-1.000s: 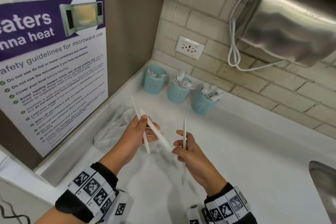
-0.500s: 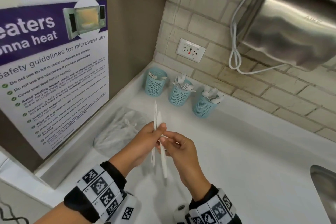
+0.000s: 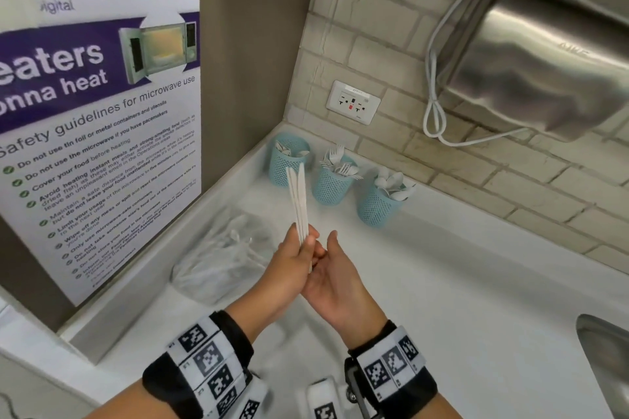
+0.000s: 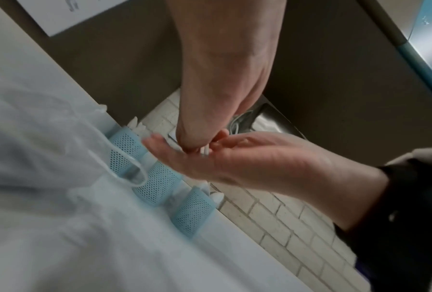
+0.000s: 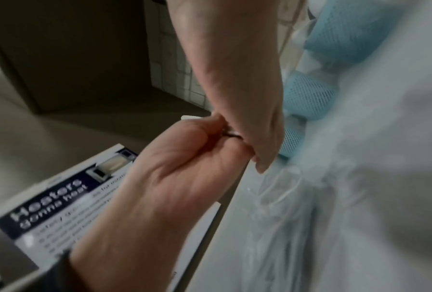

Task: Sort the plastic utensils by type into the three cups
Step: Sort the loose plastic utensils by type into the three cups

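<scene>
While the left hand (image 3: 292, 258) pinches a small bundle of knives (image 3: 299, 201) near their lower ends, thumb and fingers curled round the handles, the blades fan slightly and stand nearly upright above the grip. Just beside it, the right hand (image 3: 335, 277) lies flat with fingers straight, its palm against the butt ends below the pinch; it holds nothing, and seems to be squaring the bundle (the left wrist view shows white tips resting on that open palm).

Beyond the blade tips stand three cups in a row against the wall: the left cup (image 3: 288, 160), which appears to hold knives already, the middle cup (image 3: 332, 182) with forks, and the right cup (image 3: 379, 204) with spoons. Off to the left of the grip lies a clear bag (image 3: 221, 255) on the counter (image 3: 442, 282).

These knives look thin, light and fairly stiff, though plastic this slim will flex and its smooth faces slide on each other. A pinch low on the handles leaves the tops free to splay, so holding nearer the middle would probably keep them together better. Dropped handle-first into the left cup, they should settle easily; the mesh cup itself looks light enough to tip if knocked.
</scene>
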### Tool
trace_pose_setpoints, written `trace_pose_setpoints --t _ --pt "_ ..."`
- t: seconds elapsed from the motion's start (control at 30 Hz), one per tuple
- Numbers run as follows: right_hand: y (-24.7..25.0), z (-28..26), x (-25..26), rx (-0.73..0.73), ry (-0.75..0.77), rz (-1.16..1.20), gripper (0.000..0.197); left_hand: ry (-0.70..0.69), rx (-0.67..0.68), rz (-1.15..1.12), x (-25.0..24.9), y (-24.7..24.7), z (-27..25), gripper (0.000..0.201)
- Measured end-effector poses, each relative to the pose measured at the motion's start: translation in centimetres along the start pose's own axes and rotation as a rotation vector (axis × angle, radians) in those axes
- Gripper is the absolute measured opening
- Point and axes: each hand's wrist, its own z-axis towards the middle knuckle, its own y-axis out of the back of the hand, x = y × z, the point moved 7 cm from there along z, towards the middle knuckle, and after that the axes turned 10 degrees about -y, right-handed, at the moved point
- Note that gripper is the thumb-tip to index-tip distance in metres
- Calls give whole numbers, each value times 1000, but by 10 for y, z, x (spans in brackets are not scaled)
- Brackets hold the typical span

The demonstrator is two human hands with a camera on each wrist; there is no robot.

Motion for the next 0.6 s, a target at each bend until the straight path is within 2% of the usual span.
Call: trace_pose_setpoints --t 0.1,0.17,0.3,0.37,0.4,0.5,0.6 --pt "2 -5 10 -17 122 -378 49 -58 37 80 -7 9 2 19" --pt "-2 -14 19 -17 250 -572 42 -104 120 201 -6 9 1 22" --pt "-6 -28 45 -101 473 -695 26 -48 367 464 9 6 -9 25" --pt "-3 -30 55 -159 535 -741 15 -15 459 535 14 7 -14 22" --pt "-4 -30 58 -153 540 -762 10 9 482 563 18 10 -14 20" --pt "-15 -28 51 13 454 -828 8 73 483 587 26 17 -12 22" --pt "-28 -27 41 115 355 -979 30 51 389 489 19 20 -11 14"
